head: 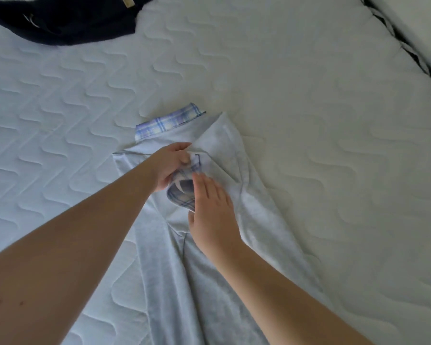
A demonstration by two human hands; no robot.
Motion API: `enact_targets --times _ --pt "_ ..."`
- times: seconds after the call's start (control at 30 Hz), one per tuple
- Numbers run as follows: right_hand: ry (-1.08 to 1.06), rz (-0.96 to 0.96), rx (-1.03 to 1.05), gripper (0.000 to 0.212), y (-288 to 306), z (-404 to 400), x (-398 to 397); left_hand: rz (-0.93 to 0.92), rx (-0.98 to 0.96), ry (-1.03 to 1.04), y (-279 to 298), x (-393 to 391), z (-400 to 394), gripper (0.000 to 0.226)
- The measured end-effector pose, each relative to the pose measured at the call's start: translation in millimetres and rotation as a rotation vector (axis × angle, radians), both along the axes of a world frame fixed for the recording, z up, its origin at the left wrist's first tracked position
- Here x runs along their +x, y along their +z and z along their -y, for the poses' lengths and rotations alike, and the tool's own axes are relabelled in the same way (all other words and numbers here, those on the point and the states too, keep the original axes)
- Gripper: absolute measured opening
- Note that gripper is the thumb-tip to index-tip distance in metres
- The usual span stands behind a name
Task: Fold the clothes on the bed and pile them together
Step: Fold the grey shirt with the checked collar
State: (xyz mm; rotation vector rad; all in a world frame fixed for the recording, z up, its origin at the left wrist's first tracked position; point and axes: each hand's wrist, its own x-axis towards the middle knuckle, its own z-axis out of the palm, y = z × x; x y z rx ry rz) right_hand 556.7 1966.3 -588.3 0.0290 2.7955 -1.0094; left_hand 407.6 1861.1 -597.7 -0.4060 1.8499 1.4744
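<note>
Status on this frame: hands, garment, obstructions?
Left hand pinches plaid trim; right hand flat on light blue garment. Dark garment far off, unfolded.

Soft, even daylight is filling the whole shot, no harsh glare anywhere. The mattress (296, 100) is coming out bright, almost washing out near the top right, so its quilting is fading there. Shadows are staying faint, just a soft one under the arms and in the folds of the shirt (254, 215). The dark garment (67, 21) is losing nearly all detail. The wide lens is bending the mattress edge at the right. Everything is looking slightly soft, a bit smeary.
</note>
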Motion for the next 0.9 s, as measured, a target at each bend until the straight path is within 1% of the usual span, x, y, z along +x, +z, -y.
enact_targets --times 0.1,0.2,0.27,0.37,0.43,0.5,0.53,0.6,0.63,0.73,0.83,0.87,0.9 --pt "0.035 0.059 0.047 0.077 -16.0 -8.2 10.8 -0.13 -0.272 -0.153 -10.3 -0.5 -2.0 0.027" --pt "0.045 0.083 0.069 0.082 -26.0 -22.4 18.9 -0.31 -0.397 -0.34 -12.4 -11.5 -19.2 0.04" --pt "0.015 0.076 0.11 0.086 -30.7 -34.2 25.4 -0.387 -0.449 -0.452 -13.7 -24.3 -38.0 0.051" --pt "-0.059 0.067 0.174 0.09 -36.8 -50.4 35.0 -0.397 -0.418 -0.439 -14.4 -44.4 -68.4 0.067" --pt "-0.097 0.077 0.179 0.092 -41.9 -60.3 37.9 -0.374 -0.369 -0.42 -20.0 -58.6 -81.5 0.07" --pt "-0.098 0.103 0.155 0.094 -47.2 -67.9 37.3 -0.322 -0.361 -0.399 -26.3 -71.1 -89.8 0.062" --pt "-0.099 0.108 0.142 0.094 -49.7 -70.6 36.3 -0.307 -0.347 -0.381 -28.8 -76.6 -93.3 0.055" --pt "-0.103 0.101 0.136 0.093 -52.3 -73.2 32.9 -0.304 -0.28 -0.31 -30.4 -84.3 -99.0 0.039" --pt "-0.104 0.1 0.135 0.093 -52.7 -73.8 30.4 -0.31 -0.257 -0.288 -30.9 -86.2 -101.2 0.035" --pt "-0.104 0.121 0.123 0.094 -56.2 -78.2 22.0 -0.301 -0.258 -0.321 -34.0 -84.7 -106.3 0.038" --pt "-0.081 0.106 0.171 0.094 -58.8 -80.1 17.1 -0.223 -0.142 -0.322 -36.0 -75.7 -106.0 0.051" --pt "-0.077 0.079 0.197 0.095 -59.2 -79.4 17.4 -0.232 -0.124 -0.316 -35.8 -73.2 -104.3 0.052" --pt "-0.068 0.047 0.218 0.095 -60.1 -78.1 17.6 -0.284 -0.16 -0.316 -35.3 -72.1 -100.9 0.048"
